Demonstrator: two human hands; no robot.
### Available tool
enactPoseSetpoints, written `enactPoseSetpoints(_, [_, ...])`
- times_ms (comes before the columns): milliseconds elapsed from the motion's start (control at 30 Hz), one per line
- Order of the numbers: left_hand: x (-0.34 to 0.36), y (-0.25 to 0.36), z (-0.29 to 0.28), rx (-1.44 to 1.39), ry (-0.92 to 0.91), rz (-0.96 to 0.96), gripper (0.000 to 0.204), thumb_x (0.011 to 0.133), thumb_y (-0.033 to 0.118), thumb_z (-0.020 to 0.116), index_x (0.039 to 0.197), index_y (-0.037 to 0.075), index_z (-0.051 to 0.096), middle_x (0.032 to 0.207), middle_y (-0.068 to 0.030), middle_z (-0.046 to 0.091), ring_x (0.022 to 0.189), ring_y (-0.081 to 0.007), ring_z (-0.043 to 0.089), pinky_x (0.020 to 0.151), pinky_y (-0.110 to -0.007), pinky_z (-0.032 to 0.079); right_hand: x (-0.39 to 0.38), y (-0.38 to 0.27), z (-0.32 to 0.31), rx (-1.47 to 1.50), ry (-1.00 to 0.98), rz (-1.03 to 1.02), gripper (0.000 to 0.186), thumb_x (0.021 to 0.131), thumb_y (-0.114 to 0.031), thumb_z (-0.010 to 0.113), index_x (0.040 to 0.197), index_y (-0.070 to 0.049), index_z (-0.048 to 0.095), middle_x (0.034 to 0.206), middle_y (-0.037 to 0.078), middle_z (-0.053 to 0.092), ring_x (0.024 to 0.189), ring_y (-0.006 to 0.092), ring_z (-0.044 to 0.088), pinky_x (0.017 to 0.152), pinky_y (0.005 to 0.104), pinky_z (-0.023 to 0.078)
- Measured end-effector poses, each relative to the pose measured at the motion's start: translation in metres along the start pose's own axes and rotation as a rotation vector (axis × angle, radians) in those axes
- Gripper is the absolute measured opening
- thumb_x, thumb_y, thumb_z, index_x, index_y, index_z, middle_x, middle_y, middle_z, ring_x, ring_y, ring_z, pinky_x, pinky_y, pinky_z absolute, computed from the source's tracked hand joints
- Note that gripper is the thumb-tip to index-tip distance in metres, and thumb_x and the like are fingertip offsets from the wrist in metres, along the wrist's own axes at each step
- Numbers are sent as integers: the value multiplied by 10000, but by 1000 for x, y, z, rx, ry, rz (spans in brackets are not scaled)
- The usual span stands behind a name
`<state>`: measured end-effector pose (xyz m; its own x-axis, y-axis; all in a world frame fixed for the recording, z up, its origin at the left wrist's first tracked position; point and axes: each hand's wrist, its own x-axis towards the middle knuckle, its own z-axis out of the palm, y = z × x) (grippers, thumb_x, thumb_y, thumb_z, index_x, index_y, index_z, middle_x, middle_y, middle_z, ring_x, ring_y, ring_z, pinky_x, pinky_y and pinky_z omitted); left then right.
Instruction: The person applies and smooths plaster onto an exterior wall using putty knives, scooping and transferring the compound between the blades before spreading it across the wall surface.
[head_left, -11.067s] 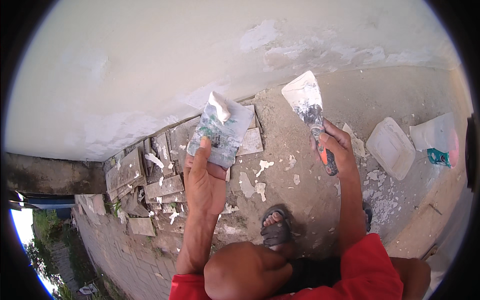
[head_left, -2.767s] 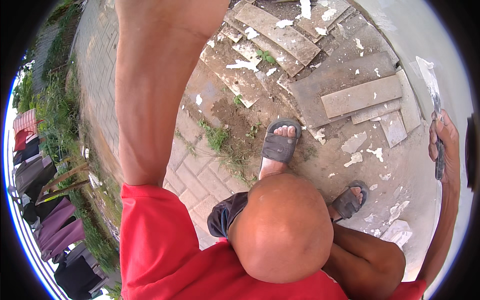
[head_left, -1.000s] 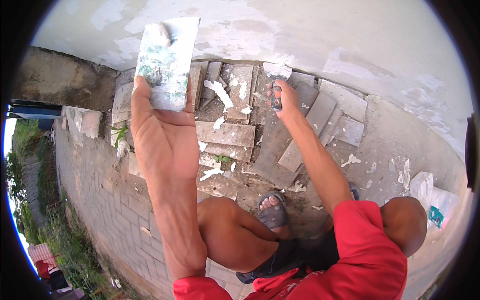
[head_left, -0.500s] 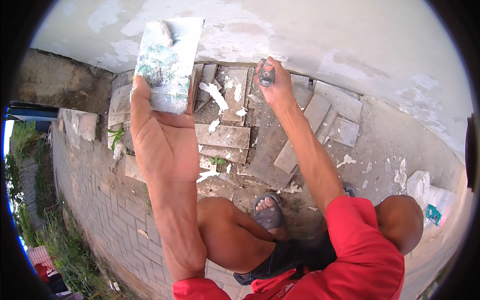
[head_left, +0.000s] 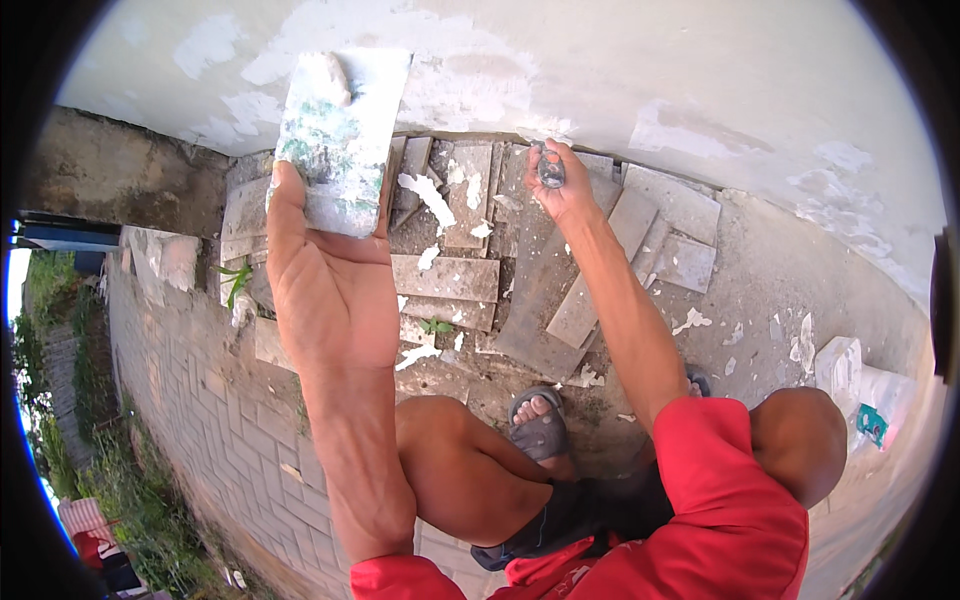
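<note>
My left hand is raised with the palm up, its thumb and fingers gripping the lower end of a flat rectangular plate. The plate is smeared white and green, and a lump of white putty sits near its far edge. Close to the foot of the wall, my right hand is closed round the dark handle of a tool with an orange mark on its end. The working end of that tool is hidden behind the hand. White patches show on the pale wall in front of me.
Loose tiles and boards lie along the wall base, strewn with white paint flakes. At right stand a white container and a clear plastic bag. Brick paving and plants are at left.
My right hand has moved slightly right and nearer to me, still holding the tool. The plate in my left hand has dropped a little lower in view.
</note>
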<state>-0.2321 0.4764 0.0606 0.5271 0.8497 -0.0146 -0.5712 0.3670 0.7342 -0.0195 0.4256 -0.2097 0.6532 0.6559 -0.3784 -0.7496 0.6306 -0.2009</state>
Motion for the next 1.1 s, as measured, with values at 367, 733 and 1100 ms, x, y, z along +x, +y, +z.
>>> enactPoseSetpoints(367, [2,4,-6,-34,-2,13,259,995,167,557,1169,-25,551,1164,-126,643,1037,-196,629,959,-365,518,-79,41,5,-375,-91,49,183,928,-250,632,980,-97,547,876,37,615,692,123,595,522,288,476])
enactPoseSetpoints(733, [-1,13,-14,-168,-79,-45,237,998,158,545,1156,-19,562,1162,-114,647,1087,-199,621,1026,-388,488,-82,19,10,-1416,-254,135,514,878,-407,666,1108,38,550,735,30,545,527,87,539,432,256,440])
enactPoseSetpoints(1100, [0,16,-14,-188,-55,-10,250,998,152,542,1180,-20,543,1185,-114,641,1087,-210,625,1003,-390,506,-49,15,9,-2022,-349,-382,444,970,-297,506,1217,68,557,709,248,636,641,369,650,688,495,489])
